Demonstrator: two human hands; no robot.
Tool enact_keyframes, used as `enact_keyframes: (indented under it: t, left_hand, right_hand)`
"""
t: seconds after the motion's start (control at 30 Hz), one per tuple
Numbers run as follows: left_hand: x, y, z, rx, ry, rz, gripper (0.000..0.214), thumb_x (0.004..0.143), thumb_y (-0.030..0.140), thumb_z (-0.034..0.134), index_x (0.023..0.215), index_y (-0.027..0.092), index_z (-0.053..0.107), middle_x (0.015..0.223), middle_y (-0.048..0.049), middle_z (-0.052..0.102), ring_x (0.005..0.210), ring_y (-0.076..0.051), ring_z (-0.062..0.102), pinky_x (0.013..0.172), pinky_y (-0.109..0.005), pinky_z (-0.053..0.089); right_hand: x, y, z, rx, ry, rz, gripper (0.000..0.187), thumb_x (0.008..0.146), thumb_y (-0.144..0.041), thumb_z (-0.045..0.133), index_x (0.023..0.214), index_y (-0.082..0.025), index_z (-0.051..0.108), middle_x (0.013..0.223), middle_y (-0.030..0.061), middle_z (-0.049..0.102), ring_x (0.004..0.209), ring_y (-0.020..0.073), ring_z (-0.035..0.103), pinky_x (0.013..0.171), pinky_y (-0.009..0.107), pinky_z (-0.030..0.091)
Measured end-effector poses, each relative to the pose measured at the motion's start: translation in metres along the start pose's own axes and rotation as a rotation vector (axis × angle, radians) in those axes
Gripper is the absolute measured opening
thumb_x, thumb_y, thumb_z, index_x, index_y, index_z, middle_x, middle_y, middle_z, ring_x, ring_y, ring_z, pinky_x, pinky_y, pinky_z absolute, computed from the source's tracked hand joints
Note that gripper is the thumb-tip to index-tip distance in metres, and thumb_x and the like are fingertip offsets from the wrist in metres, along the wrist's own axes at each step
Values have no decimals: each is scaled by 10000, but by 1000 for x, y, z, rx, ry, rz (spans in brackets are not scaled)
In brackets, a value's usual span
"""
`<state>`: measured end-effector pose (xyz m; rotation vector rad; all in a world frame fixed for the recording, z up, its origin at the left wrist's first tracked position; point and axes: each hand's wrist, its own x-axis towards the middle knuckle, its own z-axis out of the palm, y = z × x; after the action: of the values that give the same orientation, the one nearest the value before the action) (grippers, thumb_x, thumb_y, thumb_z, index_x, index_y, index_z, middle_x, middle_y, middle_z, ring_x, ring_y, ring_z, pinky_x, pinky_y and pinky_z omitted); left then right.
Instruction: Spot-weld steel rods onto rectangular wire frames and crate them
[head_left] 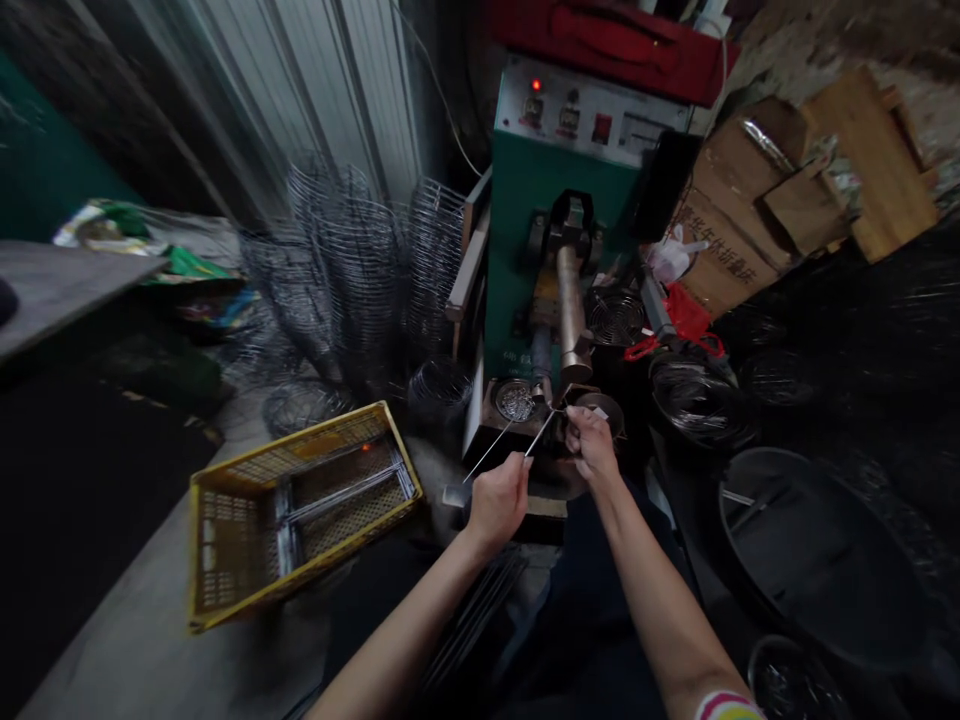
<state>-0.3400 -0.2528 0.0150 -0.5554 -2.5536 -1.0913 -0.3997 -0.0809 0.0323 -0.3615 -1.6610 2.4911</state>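
Observation:
My left hand [498, 505] is closed around a thin metal rod [541, 434], which slants up to the tips of the machine's arms. Beside those tips, my right hand [595, 446] is pinched; whatever sits between its fingers is too small to name. The machine, which looks like a spot welder [514, 270], has a green body, a lit red lamp and a thick metal arm [571, 310]. Left of the tips stands a round dish of small shiny metal pieces [515, 402]. Another thin rod [487, 452] slants below that dish.
A yellow plastic crate [199, 545] holding bundles of metal rods stands on the left. Behind it rise stacks of wire rings [360, 270]. On the right are a coil of wire [694, 400], a large dark basin [817, 560] and a cardboard box [720, 240].

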Motion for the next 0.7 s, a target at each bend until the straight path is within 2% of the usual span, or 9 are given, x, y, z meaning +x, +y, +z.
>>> enact_keyframes:
  t: [0.27,0.53,0.7]
  left_hand:
    - [0,-2,0,26,-15,30,279,1002,272,318,797,206,496,608,-22,595,555,-161,595,531,-273,327]
    - [16,-10,-11,-199,-36,-43,322,1001,312,337,749,202,504,593,6,533,527,-131,530,548,-253,326]
    - [15,-11,-9,-276,-29,-95,316,991,339,367,788,189,558,636,0,577,565,-126,550,566,-232,350]
  right_hand:
    - [-2,3,3,10,12,8,412,630,-403,808,646,-194,453,421,-127,334,311,13,250,312,158,160]
    - [0,0,7,-12,34,-43,384,654,-392,782,623,-201,450,420,-119,333,323,23,261,320,167,162]
    - [3,-3,6,-58,32,-57,336,673,-394,754,624,-190,492,429,-108,369,327,24,265,324,173,154]
